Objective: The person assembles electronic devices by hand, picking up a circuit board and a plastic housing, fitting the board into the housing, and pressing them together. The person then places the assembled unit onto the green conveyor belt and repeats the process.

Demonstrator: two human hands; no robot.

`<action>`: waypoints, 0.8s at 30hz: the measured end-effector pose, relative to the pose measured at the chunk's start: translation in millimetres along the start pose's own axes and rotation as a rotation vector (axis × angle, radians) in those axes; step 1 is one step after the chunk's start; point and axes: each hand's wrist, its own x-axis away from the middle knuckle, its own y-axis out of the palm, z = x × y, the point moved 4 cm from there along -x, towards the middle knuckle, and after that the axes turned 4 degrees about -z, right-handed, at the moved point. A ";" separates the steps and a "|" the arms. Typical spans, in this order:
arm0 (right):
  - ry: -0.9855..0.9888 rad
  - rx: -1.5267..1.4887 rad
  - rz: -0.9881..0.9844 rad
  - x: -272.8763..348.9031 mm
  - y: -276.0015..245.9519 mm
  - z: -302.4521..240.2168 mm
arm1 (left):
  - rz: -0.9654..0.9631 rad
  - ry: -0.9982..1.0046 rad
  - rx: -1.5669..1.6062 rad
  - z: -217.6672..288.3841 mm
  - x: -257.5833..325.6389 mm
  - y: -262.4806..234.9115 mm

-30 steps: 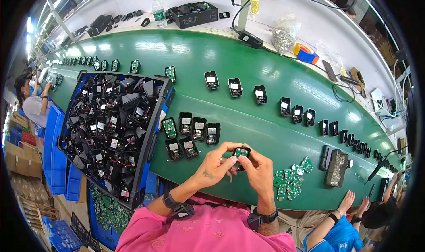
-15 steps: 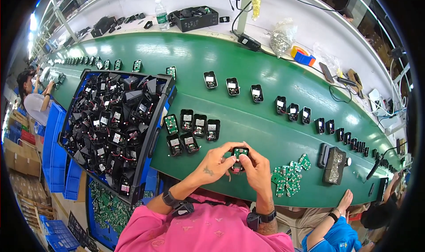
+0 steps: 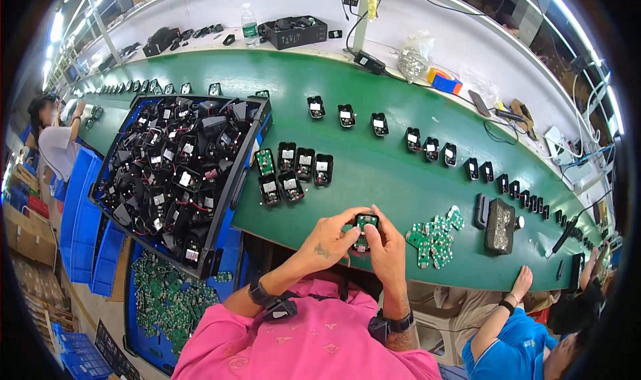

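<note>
A small black plastic housing with a green circuit board [image 3: 364,222] in it is gripped between my two hands, just above the bench's near edge. My left hand [image 3: 328,241] closes round its left side, thumb on the lower part of the board. From the other side my right hand [image 3: 388,248] wraps it, with the thumb pressed on the board. Fingers cover much of the housing. To the right of my hands lies a loose pile of green circuit boards [image 3: 435,240]. Ahead and to the left stand several open black housings [image 3: 304,163], one showing a green board [image 3: 265,162].
A large black crate [image 3: 246,154] heaped with housings stands at left, with a blue bin [image 3: 152,350] of circuit boards below. Housings [image 3: 379,124] line the green bench [image 3: 374,180]. A dark block [image 3: 499,226] sits at right, near a co-worker's hand [image 3: 523,282].
My view has shifted a little, so the bench and crate sit higher in the picture. Both hands stay on the housing, thumbs still pressing on the board.
</note>
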 end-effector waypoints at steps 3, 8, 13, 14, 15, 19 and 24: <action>0.099 0.122 -0.060 13.0 -1.7 -1.1 | 0.003 0.000 -0.044 -4.1 10.8 3.9; -0.052 0.026 -0.060 26.8 1.9 3.0 | -0.005 0.038 -0.065 -1.9 24.5 7.8; -0.018 -0.006 -0.154 28.5 4.5 2.4 | -0.004 0.074 0.024 0.6 29.0 6.8; -0.056 0.024 -0.131 26.7 5.6 3.6 | 0.007 0.072 0.027 -2.0 27.4 5.2; -0.093 0.053 -0.110 24.1 6.8 5.2 | 0.001 0.077 0.019 -6.0 24.6 3.7; -0.124 0.023 -0.056 15.0 8.9 12.3 | 0.012 0.055 -0.007 -6.2 16.2 1.1; -0.094 -0.048 -0.038 -8.4 11.9 26.0 | 0.071 0.034 -0.088 -7.8 -3.7 -3.8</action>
